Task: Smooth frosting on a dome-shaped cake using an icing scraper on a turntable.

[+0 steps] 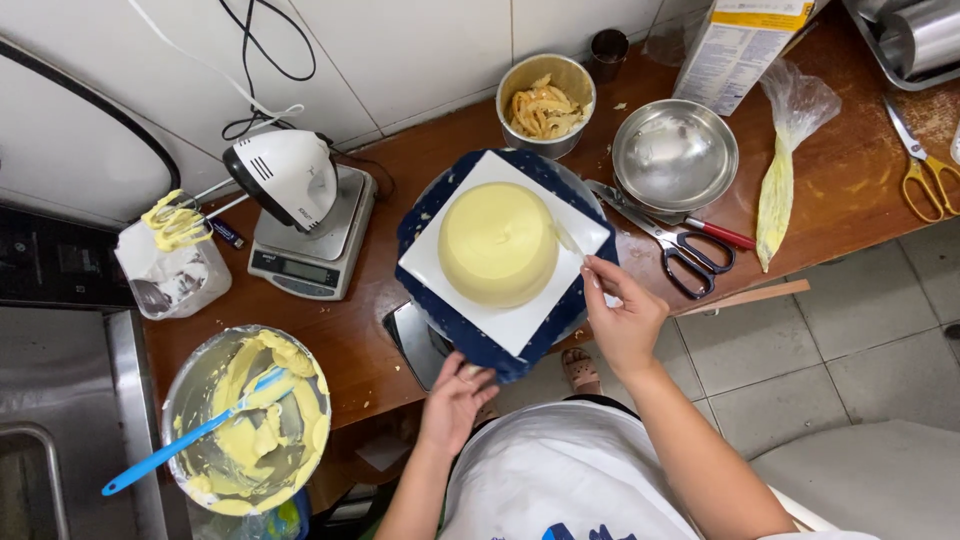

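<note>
A round cake (497,243) coated in pale yellow cream sits on a square white board (430,265) laid over a dark blue cloth on a turntable (505,352). My right hand (620,315) is at the cake's right side, pinching a thin scraper (568,240) whose blade touches the cream. My left hand (455,400) grips the near edge of the blue-covered turntable.
A steel bowl of yellow cream (250,420) with a blue spatula (180,445) stands at the left. A hand mixer (280,180) rests on a scale (315,245). Scissors (685,250), an empty steel bowl (675,155), a piping bag (780,190) and a tin (545,105) lie behind.
</note>
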